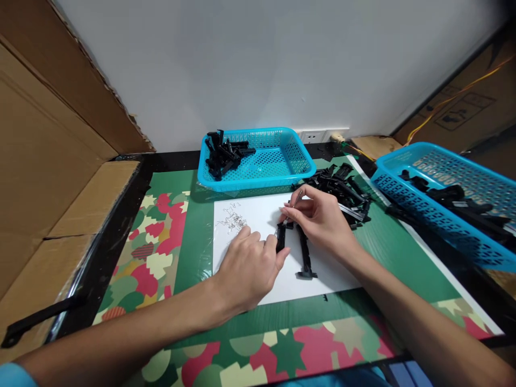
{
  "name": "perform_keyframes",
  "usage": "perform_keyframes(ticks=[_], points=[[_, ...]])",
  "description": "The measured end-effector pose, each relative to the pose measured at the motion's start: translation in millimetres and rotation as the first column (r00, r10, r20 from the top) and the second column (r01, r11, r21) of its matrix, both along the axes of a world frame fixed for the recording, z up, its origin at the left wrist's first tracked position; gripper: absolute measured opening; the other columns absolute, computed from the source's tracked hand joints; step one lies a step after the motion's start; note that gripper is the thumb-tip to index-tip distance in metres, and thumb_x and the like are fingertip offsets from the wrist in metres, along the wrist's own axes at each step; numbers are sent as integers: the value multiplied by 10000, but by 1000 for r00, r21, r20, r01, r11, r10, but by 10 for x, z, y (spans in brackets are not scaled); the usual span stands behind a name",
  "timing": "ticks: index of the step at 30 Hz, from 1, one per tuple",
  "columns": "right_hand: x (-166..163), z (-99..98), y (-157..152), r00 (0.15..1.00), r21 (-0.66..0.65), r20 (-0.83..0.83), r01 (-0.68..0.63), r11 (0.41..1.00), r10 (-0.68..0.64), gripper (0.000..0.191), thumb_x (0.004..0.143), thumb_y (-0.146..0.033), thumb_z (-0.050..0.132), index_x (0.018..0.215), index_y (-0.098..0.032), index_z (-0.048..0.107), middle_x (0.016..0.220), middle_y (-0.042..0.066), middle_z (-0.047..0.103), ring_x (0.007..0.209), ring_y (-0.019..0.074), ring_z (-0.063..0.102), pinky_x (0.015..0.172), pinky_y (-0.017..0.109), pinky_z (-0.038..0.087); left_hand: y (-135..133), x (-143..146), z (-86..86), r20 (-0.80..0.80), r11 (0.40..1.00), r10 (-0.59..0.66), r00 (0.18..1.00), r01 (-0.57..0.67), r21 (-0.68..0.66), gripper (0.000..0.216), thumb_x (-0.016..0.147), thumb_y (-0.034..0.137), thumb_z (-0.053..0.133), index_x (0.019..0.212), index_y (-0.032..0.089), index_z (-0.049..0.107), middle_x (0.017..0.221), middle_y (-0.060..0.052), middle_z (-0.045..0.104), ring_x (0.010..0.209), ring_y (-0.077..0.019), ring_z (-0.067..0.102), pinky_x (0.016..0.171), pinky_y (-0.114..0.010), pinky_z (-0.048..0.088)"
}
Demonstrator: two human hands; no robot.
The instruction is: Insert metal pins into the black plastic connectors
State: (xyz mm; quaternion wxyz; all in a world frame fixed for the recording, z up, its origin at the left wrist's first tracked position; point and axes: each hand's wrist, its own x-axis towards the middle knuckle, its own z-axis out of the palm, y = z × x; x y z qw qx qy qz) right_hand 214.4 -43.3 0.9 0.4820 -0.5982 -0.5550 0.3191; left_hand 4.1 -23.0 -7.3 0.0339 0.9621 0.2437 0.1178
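My left hand (252, 263) is closed around a small black plastic part (281, 237), held over the white sheet (237, 271). At that part's upper end, my right hand (316, 215) pinches a thin metal tool (299, 197) that looks like tweezers; its tip is too small to make out. Below the right hand, a longer black plastic piece (306, 255) with a crossbar end lies on the sheet. Beyond my left fingers is a loose heap of tiny metal wire pieces (234, 220).
A blue basket (258, 184) with black parts stands against the wall. Many black plastic parts (342, 188) are piled right of the sheet. Another blue basket (439, 209) with black parts sits farther right. Cardboard (44, 134) borders the left side.
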Motion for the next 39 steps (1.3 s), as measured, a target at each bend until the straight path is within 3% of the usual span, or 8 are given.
perform_keyframes(ticks=[14,17,20,23,26,30,33,39], points=[[-30,12,-31,990,-16,138,-2,1000,4,208,975,-312,744,893,-249,563,808,53,821,765,266,816,699,349,600,1,4,-23,-19,999,-7,1000,8,32,412,1159,327,379,908,151,653,727,-82,655,704,-290,646,788,-450,466],[-33,82,-62,992,74,129,-1,997,-8,170,1013,-313,718,934,-249,581,835,39,803,798,244,799,732,348,579,6,3,-28,-10,1000,15,1000,-15,-6,407,1162,355,382,927,160,651,737,-80,666,719,-291,656,813,-457,473],[18,199,-90,988,227,99,92,970,-117,76,1060,-315,675,1071,-248,640,841,26,757,805,218,756,747,349,549,6,4,-38,3,999,40,999,-40,-34,412,1162,414,406,960,160,659,737,-76,679,731,-289,668,867,-473,486],[112,283,-97,969,332,54,210,920,-241,117,1096,-334,624,1145,-252,692,762,-6,640,704,183,640,709,345,510,3,6,-46,12,999,37,999,-37,-28,421,1152,456,446,952,159,667,732,-76,684,732,-286,677,882,-475,498],[207,288,-87,954,351,25,270,897,-298,185,1114,-376,588,1127,-250,723,735,-21,521,656,166,509,654,330,456,0,8,-61,11,999,35,999,-35,-18,431,1144,477,468,931,163,672,723,-78,686,711,-285,675,868,-471,510],[261,242,-89,957,223,208,157,962,-205,200,1085,-414,640,1067,-236,729,766,-7,557,653,164,459,592,317,363,2,16,-106,10,999,49,999,-49,-8,411,1121,509,539,949,164,682,720,-71,696,719,-289,688,899,-480,519],[228,221,-103,920,125,391,-7,992,-43,193,1083,-394,642,1053,-229,738,808,13,610,694,179,528,635,321,412,13,23,-135,3,998,42,999,-42,-46,389,1061,552,657,985,172,693,742,-53,715,729,-282,700,884,-454,523],[148,329,93,845,197,533,-82,977,-37,284,1125,-365,531,1121,-211,769,1051,92,682,850,205,651,755,338,487,30,25,-156,17,998,-9,1000,10,-60,460,972,604,757,1155,188,684,751,-26,724,736,-280,706,795,-386,521]])
